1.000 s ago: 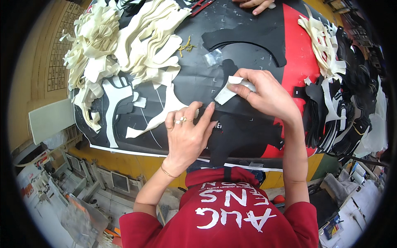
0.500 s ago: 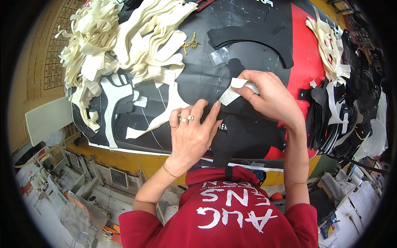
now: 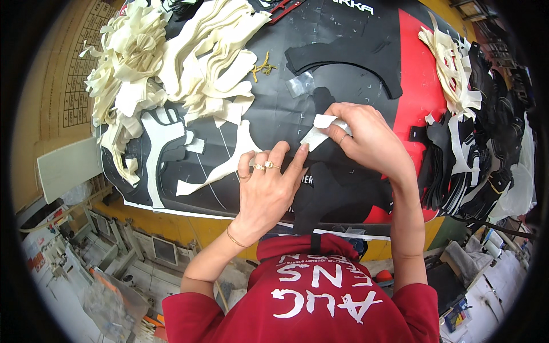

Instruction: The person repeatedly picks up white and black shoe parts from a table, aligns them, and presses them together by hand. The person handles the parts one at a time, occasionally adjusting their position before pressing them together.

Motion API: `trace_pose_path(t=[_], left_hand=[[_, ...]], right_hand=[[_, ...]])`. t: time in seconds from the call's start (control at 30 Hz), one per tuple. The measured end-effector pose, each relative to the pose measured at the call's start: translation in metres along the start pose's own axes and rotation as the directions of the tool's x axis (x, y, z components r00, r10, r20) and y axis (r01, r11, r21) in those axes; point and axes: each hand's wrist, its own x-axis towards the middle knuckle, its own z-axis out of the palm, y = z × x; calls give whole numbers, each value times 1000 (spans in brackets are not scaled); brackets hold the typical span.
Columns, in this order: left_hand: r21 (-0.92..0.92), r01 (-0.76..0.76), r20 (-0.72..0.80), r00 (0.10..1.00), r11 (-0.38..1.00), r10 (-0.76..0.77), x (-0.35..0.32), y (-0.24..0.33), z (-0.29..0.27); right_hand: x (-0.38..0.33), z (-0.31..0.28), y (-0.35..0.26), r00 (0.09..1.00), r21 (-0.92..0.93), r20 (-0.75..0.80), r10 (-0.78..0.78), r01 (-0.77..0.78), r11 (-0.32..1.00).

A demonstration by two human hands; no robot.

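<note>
Now the right hand (image 3: 369,139) pinches the strip (image 3: 314,138) between thumb and fingers, over the table (image 3: 275,103). Unclenched, the left hand (image 3: 267,191) spreads its fingers, index tip at the strip's near end.

Work Area: Table and Surroundings

The table (image 3: 271,97) has a black top with a red band on its right side. A yellow surface (image 3: 189,224) shows below its near edge. At the left stands a brown cardboard panel (image 3: 54,123) printed with a grid; a plain pale board (image 3: 67,167) is located just below. At lower left, a grey metal frame (image 3: 117,251) stands over a pale floor (image 3: 153,286). Light is bright over the table; the picture's corners are black.
</note>
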Motion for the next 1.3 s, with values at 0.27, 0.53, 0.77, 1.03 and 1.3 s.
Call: trace_pose_path(t=[0.27,0.53,0.77,1.03,1.3], left_hand=[[34,-18,2,1000,999,18,2,0,-1],[46,-22,2,1000,999,22,3,0,-2],[65,-33,7,999,997,32,2,1,-2],[-16,-42,97,994,999,44,13,1,-18],[-231,-196,156,959,953,235,62,4,10]], right_hand=[[-3,3,-3,978,95,-209,11,10,995],[-3,25,-3,885,4,-455,100,-110,994],[-1,18,-3,912,-13,-385,142,-159,987],[2,19,-3,910,-28,-394,131,-154,988],[-2,12,-11,885,-200,-414,211,-315,928]])
